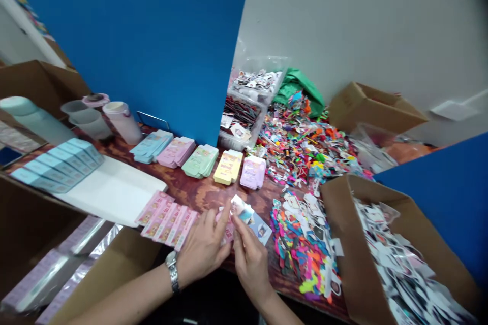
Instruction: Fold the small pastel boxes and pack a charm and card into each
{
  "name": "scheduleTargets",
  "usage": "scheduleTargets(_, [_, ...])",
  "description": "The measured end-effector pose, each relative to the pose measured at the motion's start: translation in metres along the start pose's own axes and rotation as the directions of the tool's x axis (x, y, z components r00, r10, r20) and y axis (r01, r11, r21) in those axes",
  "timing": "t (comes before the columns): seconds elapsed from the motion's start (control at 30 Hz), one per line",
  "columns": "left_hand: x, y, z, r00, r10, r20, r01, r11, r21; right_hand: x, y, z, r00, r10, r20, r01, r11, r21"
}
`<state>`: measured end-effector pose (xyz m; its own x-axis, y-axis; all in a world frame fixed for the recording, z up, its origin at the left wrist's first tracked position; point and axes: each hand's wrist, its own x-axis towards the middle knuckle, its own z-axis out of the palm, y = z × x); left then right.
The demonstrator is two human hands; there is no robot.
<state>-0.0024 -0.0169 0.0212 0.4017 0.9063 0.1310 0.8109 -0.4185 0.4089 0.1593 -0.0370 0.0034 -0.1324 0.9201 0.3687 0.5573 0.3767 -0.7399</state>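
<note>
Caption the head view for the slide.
Left hand and right hand hold small printed cards over a wooden table, beside pink card strips and a cardboard box.

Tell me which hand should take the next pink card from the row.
Left, probably: the left hand sits closer to the row of pink cards, while the right hand is pinching a printed photo card.

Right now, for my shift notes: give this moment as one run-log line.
left hand: touching pink card | right hand: pinching photo card | beside: pink printed strips, open cardboard box
</note>
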Motion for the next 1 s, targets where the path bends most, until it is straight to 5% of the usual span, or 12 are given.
scheduleTargets(0.17, [-0.018,-0.009,-0.002,0.995,0.025,0.094,-0.024,1.000,-0.009,0.001,0.015,0.018,0.988,0.114,0.106,-0.126,0.985,0.119])
scheduleTargets(0.33, [-0.018,-0.011,-0.002,0.990,-0.043,0.134,0.006,0.964,0.265,0.010,0.010,0.038,0.988,0.086,0.131,-0.096,0.993,0.073])
scheduleTargets(0.47, [-0.018,-0.022,-0.016,0.999,-0.005,0.049,-0.010,0.954,0.300,0.012,0.005,0.048,0.975,0.139,0.174,-0.158,0.982,0.101])
scheduleTargets(0.53, [-0.021,-0.045,-0.029,0.996,-0.003,-0.091,0.024,0.971,0.238,0.011,0.003,0.050,0.970,0.156,0.186,-0.177,0.978,0.105])
scheduleTargets(0.63, [-0.030,-0.100,-0.048,0.938,-0.165,-0.303,0.233,0.952,0.201,0.011,-0.001,0.052,0.961,0.181,0.211,-0.204,0.974,0.094])
scheduleTargets(0.7, [-0.040,-0.134,-0.053,0.920,-0.264,-0.288,0.328,0.923,0.201,0.012,-0.002,0.053,0.955,0.203,0.215,-0.226,0.970,0.089])
scheduleTargets(0.77, [-0.051,-0.153,-0.052,0.938,-0.310,-0.154,0.333,0.930,0.155,0.011,-0.001,0.058,0.951,0.224,0.211,-0.246,0.965,0.086])
scheduleTargets(1.0, [-0.071,-0.120,-0.049,0.912,-0.404,-0.075,0.387,0.905,-0.174,0.021,-0.006,0.079,0.930,0.247,0.271,-0.331,0.885,0.328])
